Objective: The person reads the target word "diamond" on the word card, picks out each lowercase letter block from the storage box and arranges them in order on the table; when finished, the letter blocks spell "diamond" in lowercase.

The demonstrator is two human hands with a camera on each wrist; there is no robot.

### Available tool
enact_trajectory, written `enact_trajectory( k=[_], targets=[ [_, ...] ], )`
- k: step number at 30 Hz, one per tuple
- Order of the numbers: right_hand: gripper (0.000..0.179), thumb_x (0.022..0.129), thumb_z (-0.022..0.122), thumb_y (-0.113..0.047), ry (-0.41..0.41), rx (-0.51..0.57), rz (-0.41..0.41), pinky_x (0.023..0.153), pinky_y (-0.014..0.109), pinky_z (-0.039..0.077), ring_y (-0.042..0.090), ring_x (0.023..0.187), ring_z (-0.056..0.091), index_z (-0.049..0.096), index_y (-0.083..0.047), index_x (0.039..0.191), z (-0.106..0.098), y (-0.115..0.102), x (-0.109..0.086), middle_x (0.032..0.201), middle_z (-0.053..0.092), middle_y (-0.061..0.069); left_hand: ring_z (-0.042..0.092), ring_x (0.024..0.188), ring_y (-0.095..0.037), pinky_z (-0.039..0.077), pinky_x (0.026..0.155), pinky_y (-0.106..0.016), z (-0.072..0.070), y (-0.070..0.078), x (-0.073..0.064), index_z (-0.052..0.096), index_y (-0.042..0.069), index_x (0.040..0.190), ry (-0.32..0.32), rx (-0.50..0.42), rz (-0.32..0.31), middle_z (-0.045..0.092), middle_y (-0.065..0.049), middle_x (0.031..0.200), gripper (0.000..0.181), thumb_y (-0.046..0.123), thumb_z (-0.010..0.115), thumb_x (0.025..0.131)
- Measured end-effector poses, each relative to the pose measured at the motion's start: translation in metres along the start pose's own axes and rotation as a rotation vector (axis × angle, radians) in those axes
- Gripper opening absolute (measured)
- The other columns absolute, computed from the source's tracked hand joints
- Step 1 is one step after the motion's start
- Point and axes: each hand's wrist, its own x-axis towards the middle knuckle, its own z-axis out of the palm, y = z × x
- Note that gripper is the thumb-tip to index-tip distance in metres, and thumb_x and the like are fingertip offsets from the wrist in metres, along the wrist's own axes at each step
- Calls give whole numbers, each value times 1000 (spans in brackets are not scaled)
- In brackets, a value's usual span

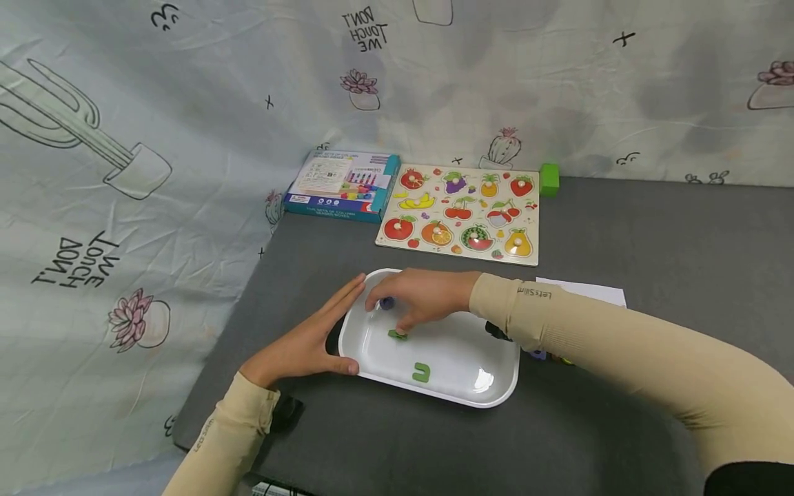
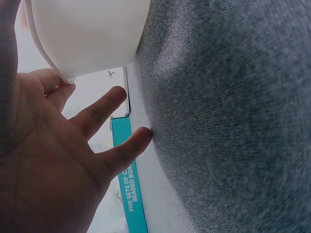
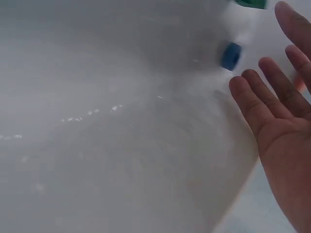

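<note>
The right grip [image 1: 428, 296] is loosely spread, holding nothing, over the white tray [image 1: 465, 348]; a blue piece [image 1: 387, 303] lies beneath its fingers, a small green piece [image 1: 394, 335] by its thumb tip, a curved green piece [image 1: 421, 373] nearer the wearer. Left of it, the left grip [image 1: 307, 342], fingers splayed, touches the tray's rim.

"Let'sSlim" on sleeves [image 1: 611, 337], "BEADED BOX" on box [image 2: 131, 179], "WE TOUCH DON'T" on backdrop [image 1: 217, 151]
</note>
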Motion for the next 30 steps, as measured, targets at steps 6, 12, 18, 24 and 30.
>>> enact_trajectory(
  k=[6,12,18,24,30],
  targets=[
    [47,90,79,-9,1,-23,8,107,31,40,20,119,56,63,-9,135,7,7,9,131,62,2,8,154,-17,25,115,-58,1,0,3,4,28,165,-6,6,14,-3,11,169,124,34,91,76],
    [37,94,71,-1,30,-52,-8,107,29,41,17,115,56,67,-7,130,14,11,8,125,65,1,9,153,-17,26,115,-56,0,2,3,5,27,165,-5,2,12,-3,10,169,125,32,92,76],
    [34,92,72,3,88,-109,-22,104,28,44,15,107,59,70,-8,124,21,11,11,117,68,1,9,153,-18,26,115,-56,-2,2,1,6,26,165,1,-2,14,-2,9,170,126,32,93,74],
    [34,90,75,0,72,-177,-19,98,26,47,13,102,60,71,-11,123,23,7,15,114,69,0,10,153,-18,25,115,-57,0,0,1,6,27,165,5,-2,15,-2,9,170,125,32,93,74],
    [32,92,75,-3,58,-233,-19,91,24,49,12,95,60,71,-12,122,22,4,14,110,70,0,10,153,-17,25,115,-58,1,-2,0,6,28,165,7,1,6,-3,11,169,124,31,92,76]
  ],
)
